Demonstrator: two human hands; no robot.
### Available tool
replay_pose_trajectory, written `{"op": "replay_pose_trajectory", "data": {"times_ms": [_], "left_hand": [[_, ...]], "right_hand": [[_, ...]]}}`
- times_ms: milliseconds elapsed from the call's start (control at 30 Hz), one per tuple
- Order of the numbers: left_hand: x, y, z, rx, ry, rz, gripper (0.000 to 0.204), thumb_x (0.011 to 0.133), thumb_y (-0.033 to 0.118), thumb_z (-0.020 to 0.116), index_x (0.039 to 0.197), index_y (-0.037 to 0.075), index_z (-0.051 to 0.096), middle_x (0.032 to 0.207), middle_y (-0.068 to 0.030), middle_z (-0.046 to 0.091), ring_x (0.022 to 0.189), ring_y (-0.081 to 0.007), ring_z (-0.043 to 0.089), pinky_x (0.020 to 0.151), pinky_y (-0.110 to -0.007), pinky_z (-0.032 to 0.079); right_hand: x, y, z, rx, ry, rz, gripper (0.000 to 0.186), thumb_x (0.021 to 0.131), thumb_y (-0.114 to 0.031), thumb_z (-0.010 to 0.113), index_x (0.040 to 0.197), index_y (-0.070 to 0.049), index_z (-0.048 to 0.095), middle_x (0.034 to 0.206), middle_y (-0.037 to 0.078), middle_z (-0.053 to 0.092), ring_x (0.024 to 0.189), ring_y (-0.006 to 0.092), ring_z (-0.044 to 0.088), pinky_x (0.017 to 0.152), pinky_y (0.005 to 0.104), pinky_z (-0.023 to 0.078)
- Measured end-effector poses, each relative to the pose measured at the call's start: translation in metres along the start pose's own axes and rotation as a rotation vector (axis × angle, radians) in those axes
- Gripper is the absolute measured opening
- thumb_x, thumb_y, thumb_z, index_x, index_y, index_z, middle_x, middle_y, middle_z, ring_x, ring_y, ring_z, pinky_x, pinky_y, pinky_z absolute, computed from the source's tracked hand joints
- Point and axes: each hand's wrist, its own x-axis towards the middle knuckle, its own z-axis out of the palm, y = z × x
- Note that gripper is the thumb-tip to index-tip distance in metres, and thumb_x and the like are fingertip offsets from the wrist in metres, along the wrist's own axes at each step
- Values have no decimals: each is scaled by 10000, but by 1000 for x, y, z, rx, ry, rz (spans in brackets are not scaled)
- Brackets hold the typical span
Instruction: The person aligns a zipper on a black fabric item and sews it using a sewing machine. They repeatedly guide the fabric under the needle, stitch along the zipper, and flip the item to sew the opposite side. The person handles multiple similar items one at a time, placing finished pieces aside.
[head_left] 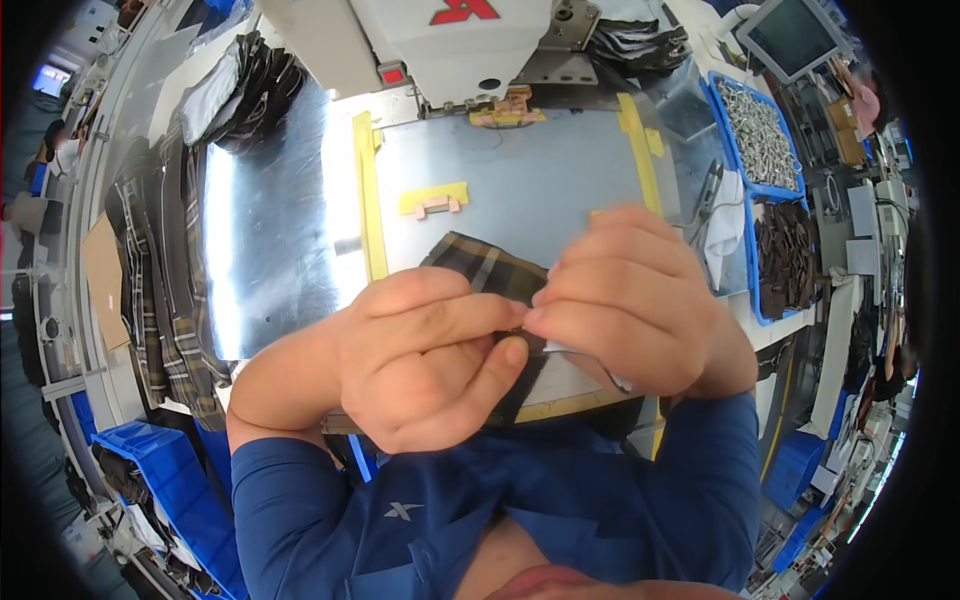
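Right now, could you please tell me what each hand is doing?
Left hand: closed, pinching the plaid fabric piece.
Right hand: closed, pinching the same fabric with a small white tag.

Matt plaid woven cloth, glossy metal table (mirror-bright), blue plastic tray

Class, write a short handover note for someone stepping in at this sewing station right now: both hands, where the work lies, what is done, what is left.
Left hand: pinching the plaid fabric piece at its near edge.
Right hand: pinching the same spot, a small white tag showing under its fingers.
The fabric is held above the grey work plate, in front of the sewing machine head.
Done: both pieces in hand.
Left: nothing sits under the machine yet.
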Motion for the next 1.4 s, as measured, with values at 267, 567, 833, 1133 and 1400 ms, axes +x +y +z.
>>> {"op": "replay_pose_trajectory", "data": {"times_ms": [267,567,833,1133,1400], "left_hand": [[18,-11,-39,-277,55,-368,360,748,230,931,962,17,735,885,-116,708,863,-320,747,707,-416,571],[24,-7,-33,-360,3,-531,250,656,53,884,903,55,841,908,-126,749,796,-255,743,678,-341,576],[20,-9,-23,-92,10,-268,248,669,40,851,900,128,853,956,-34,727,767,-231,702,633,-339,508],[18,-13,-22,-159,-45,-179,183,723,31,829,901,53,795,1056,-142,761,859,-292,780,679,-335,621],[18,-12,-15,-158,6,-156,166,777,41,843,929,32,777,1067,-145,786,807,-292,786,667,-357,634]], "right_hand": [[-1,-5,-4,-118,82,-89,174,726,-92,786,860,6,737,834,89,707,714,221,666,621,350,514],[-1,-7,1,-26,124,-112,163,744,-74,803,875,1,739,858,101,727,723,224,682,622,347,514],[1,-10,3,-20,125,-81,145,767,-72,804,886,-17,742,866,99,737,736,219,688,643,350,524],[0,-12,4,5,129,-64,152,777,-84,789,909,-22,749,867,81,734,738,219,689,643,352,524],[1,-7,1,89,126,-68,194,745,-108,780,902,-3,736,848,100,711,713,239,661,609,347,510]]}}
